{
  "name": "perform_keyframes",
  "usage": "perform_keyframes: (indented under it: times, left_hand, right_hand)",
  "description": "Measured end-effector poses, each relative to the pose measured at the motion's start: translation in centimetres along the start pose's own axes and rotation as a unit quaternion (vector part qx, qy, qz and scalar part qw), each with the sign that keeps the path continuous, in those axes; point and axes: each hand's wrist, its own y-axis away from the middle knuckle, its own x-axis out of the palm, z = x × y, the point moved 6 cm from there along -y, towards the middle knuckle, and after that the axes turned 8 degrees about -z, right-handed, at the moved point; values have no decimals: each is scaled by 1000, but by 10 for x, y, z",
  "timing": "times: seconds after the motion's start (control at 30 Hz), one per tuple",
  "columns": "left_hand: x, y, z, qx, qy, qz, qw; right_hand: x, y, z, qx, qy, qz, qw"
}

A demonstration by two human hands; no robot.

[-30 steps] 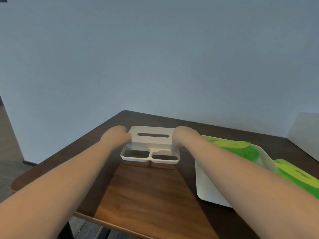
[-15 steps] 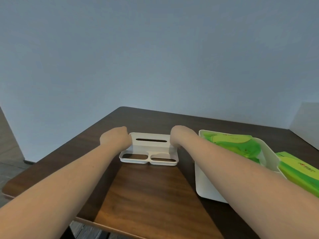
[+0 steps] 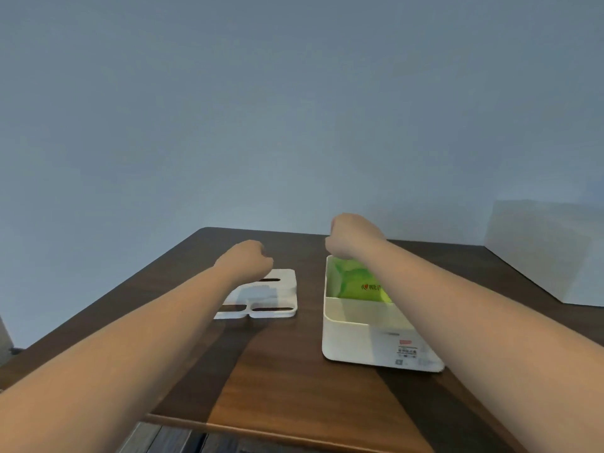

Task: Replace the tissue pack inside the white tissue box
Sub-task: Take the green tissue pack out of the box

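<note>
box: white tissue box (image 3: 366,341) sits open-topped on the surface (image 3: 294,380), label side facing the camera, near the surface's right half.
lid: white lid (image 3: 271,297) lies flat on the surface, left of the box, clear gap between them. Slot and two cut-outs face up.
pack: green tissue pack (image 3: 358,282) is inside the box, far end; looks slack and crumpled, so my read is it's the used one. Partly hidden by the right forearm.
left hand: left hand (image 3: 246,261) curled loosely into a fist above the lid's far left corner. Looks empty; can't tell whether the knuckles touch the lid.
right hand: right hand (image 3: 351,235) curled, above the box's far rim, fingers pointing down toward the pack. Can't tell if it has hold of the pack; fingertips are hidden.
progress: lid off = done. Old pack out, fresh pack in, lid back on = all left, as far as I can judge. No fresh pack visible in this view.
stage: early, roughly a quarter through.
edges: box's near wall is well back from the surface's near edge. Lid sits closer to the left edge, but not at it.
room: bare wood in front of the box and lid, enough to set the old pack down. Wall just behind the far edge, pale block (image 3: 549,250) at the far right of the box. Lifting straight up out of the box looks unobstructed.
</note>
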Motion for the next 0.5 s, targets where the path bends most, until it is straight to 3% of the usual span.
perform_keyframes:
  times: [0.1,0.23,0.37,0.5]
  left_hand:
    - [8,11,-42,24,108,39,993]
    - [11,35,-97,119,178,84,973]
    - [18,46,-123,206,119,92,967]
    - [32,43,-129,232,7,77,970]
  right_hand:
    - [-22,12,-50,63,34,-18,997]
    - [-33,30,-118,144,94,-27,985]
    - [-25,46,-170,222,66,26,972]
    - [-13,57,-200,247,65,81,963]
